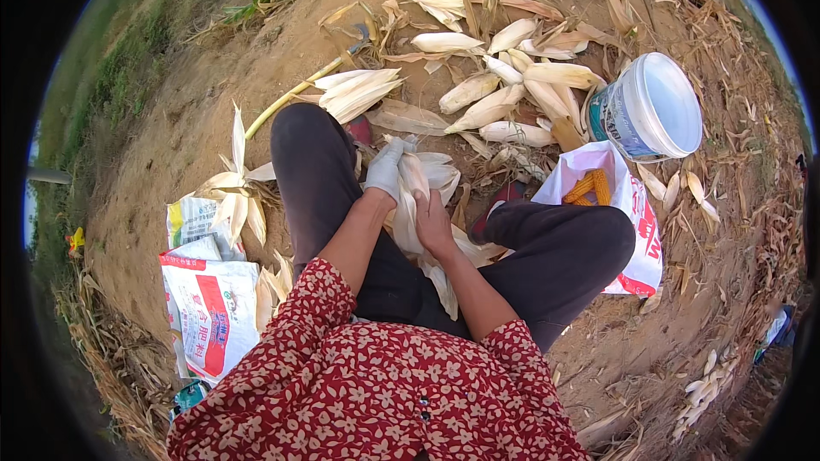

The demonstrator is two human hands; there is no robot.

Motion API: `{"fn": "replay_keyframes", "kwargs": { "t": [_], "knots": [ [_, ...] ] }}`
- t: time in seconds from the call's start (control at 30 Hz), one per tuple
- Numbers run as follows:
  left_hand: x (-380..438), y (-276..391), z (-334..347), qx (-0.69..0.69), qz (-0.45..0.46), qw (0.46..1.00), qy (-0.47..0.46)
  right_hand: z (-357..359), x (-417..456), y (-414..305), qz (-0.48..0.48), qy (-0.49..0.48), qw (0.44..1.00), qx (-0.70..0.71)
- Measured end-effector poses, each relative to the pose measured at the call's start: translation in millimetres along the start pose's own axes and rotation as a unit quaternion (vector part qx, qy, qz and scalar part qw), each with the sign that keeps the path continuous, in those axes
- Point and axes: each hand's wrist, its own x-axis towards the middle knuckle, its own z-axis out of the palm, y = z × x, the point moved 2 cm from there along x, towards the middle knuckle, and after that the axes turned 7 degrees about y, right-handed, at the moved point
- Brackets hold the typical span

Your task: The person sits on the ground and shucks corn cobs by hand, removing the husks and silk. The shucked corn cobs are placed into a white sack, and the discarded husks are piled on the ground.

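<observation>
Between my knees, an ear of corn [410,202] in its pale dry husk is held in both hands. My left hand [384,171], in a whitish glove, grips it near the upper end. The bare right hand [434,221] closes around its right side, lower down. Whether kernels are bared under my fingers is hidden. Loose husk leaves [442,282] hang below onto my lap. Beyond my feet lies a pile of unhusked ears [490,109]. By my right knee, an open white woven sack [644,237] holds several bare yellow corn cobs [601,187].
A white plastic bucket [612,118] tilts beside the pile. A sickle with a yellow handle [291,93] lies ahead to the left. Printed woven sacks [208,317] and empty husks [237,189] lie at left. Another person [775,330] is partly visible at far right, near more ears [701,390].
</observation>
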Motion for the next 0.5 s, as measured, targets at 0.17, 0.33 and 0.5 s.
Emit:
{"fn": "replay_keyframes", "kwargs": {
  "t": [0.17,0.33,0.5],
  "knots": [
    [-6.8,2.3,10.3,0.207,0.021,0.978,0.017,7.4,2.9,6.9,0.057,0.023,0.997,0.048],
    [-12.8,-6.0,8.4,0.243,0.126,0.962,-0.001,13.4,0.5,5.8,0.088,0.021,0.995,0.042],
    [-0.1,-9.4,2.7,0.232,0.139,0.962,-0.031,28.5,6.0,15.6,0.084,0.036,0.99,0.109]
  ]
}}
